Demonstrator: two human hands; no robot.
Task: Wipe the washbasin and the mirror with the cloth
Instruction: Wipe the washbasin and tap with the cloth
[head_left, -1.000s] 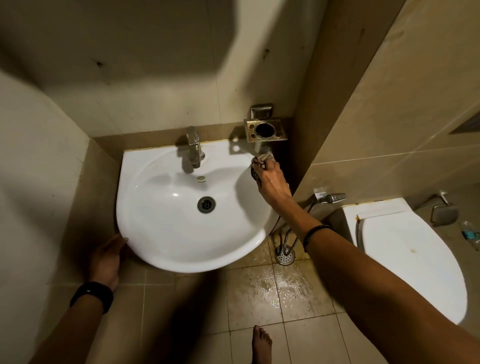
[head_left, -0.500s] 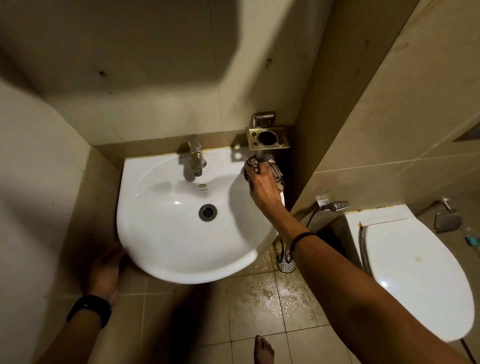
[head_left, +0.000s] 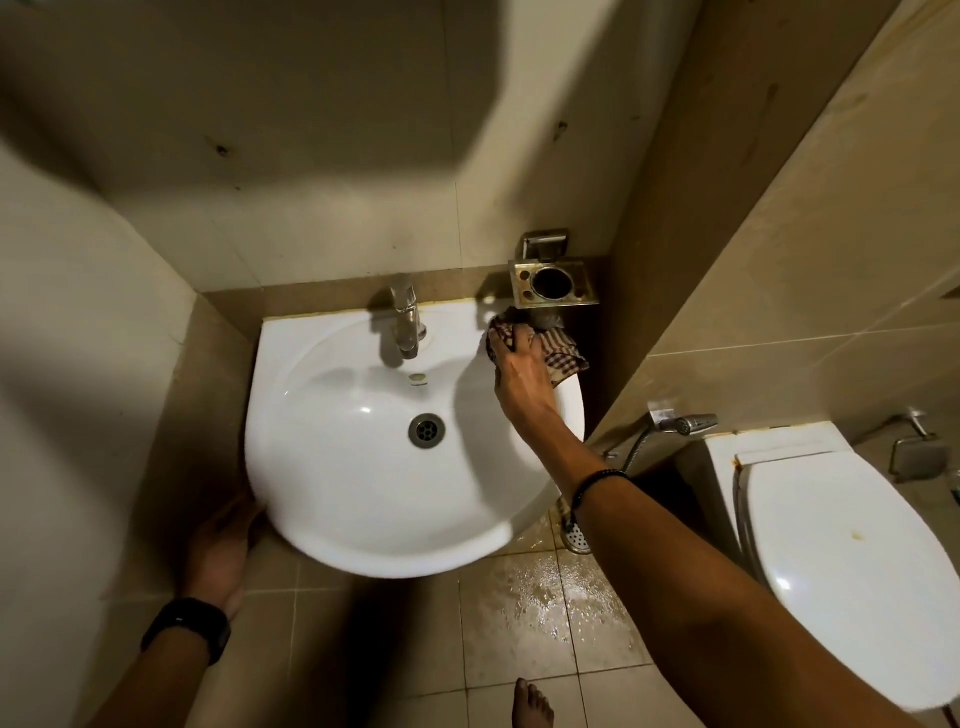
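A white washbasin (head_left: 332, 467) hangs in the corner, seen from above, with a chrome tap (head_left: 404, 323) at its back and a drain (head_left: 426, 430) in the middle. My right hand (head_left: 519, 376) presses a brown checked cloth (head_left: 558, 351) flat on the basin's back right rim, just below a metal holder. My left hand (head_left: 218, 551) rests against the basin's lower left outer edge, fingers under the rim. No mirror is in view.
A metal tumbler holder (head_left: 556, 288) is fixed to the wall above the cloth. A white toilet (head_left: 841, 561) with its lid down stands at the right, a spray hose (head_left: 685, 423) beside it. The floor tiles (head_left: 545, 603) below are wet. My bare foot (head_left: 532, 706) shows at the bottom.
My right hand has slid the cloth along the right rim toward the back corner, and the cloth now lies spread out under the palm. My left hand stays at the basin's edge.
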